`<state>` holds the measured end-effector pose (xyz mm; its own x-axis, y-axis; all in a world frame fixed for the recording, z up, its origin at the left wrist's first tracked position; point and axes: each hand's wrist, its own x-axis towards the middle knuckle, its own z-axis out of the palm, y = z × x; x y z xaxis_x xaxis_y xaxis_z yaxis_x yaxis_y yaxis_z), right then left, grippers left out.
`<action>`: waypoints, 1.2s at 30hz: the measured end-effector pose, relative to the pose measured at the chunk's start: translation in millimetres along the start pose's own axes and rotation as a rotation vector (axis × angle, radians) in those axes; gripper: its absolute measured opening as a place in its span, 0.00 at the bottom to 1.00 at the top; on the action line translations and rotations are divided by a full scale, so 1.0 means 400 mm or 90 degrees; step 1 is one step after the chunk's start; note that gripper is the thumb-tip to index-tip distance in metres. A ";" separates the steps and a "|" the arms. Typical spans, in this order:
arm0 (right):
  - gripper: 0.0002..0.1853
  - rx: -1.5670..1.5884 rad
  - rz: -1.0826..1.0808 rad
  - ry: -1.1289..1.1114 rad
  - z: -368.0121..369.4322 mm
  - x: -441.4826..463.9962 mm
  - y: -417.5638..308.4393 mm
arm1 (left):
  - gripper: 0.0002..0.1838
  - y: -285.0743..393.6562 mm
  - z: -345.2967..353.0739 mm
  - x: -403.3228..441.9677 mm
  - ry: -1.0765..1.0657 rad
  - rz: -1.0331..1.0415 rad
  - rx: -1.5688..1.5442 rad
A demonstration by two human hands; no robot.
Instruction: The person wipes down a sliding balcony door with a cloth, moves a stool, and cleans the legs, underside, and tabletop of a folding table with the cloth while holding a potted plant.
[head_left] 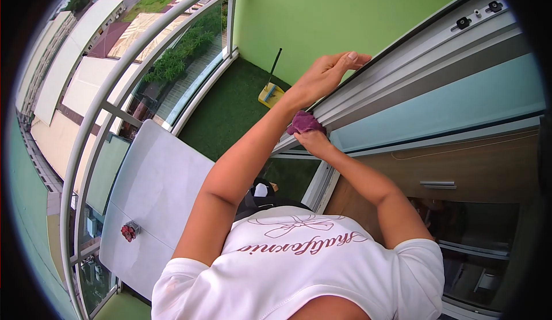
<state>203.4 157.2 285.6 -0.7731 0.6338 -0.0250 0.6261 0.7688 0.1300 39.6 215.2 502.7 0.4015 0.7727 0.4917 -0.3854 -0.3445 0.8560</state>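
Note:
My left hand (329, 77) reaches up to the outer edge of the metal door frame (402, 61), its fingers stretched out and partly hidden at the edge. It holds nothing that I can see. Lower down, my right hand (315, 143) grips a bunched purple cloth (306, 123), which lies against the lower part of the same frame. My left forearm passes close beside the cloth.
A pale table (158, 199) with a small red plant (129, 232) stands at left by the curved railing (95, 130). A yellow dustpan (270, 94) sits on green turf near the green wall (345, 15). Wooden drawers (477, 165) are at right.

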 end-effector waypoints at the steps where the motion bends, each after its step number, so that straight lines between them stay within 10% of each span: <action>1: 0.08 0.039 0.005 0.005 0.057 -0.002 -0.001 | 0.28 0.006 0.002 -0.006 0.006 -0.024 0.005; 6: 0.04 0.202 0.117 -0.076 0.146 0.039 -0.045 | 0.29 0.008 0.002 -0.004 -0.005 -0.038 -0.032; 14: 0.15 0.891 0.451 0.272 -0.335 -0.039 -0.073 | 0.33 0.059 -0.039 -0.072 0.032 -0.121 -0.035; 20: 0.20 1.410 0.345 0.510 -0.588 -0.086 -0.042 | 0.33 0.073 -0.057 -0.129 -0.074 -0.209 -0.235; 24: 0.18 1.445 0.277 0.484 -0.614 -0.084 -0.049 | 0.27 0.099 -0.038 -0.135 -0.091 -0.257 -0.172; 32: 0.11 0.774 0.348 0.556 -0.669 -0.105 -0.044 | 0.10 0.113 -0.099 -0.147 0.036 -0.175 -0.104; 36: 0.10 0.610 0.283 0.627 -0.705 -0.060 -0.078 | 0.13 0.096 -0.086 -0.151 0.212 0.126 0.464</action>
<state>173.9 94.2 561.5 -0.0060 0.8202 0.5720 0.3490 0.5378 -0.7675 -27.8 173.5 500.2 0.0713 0.7392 0.6697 0.2581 -0.6622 0.7035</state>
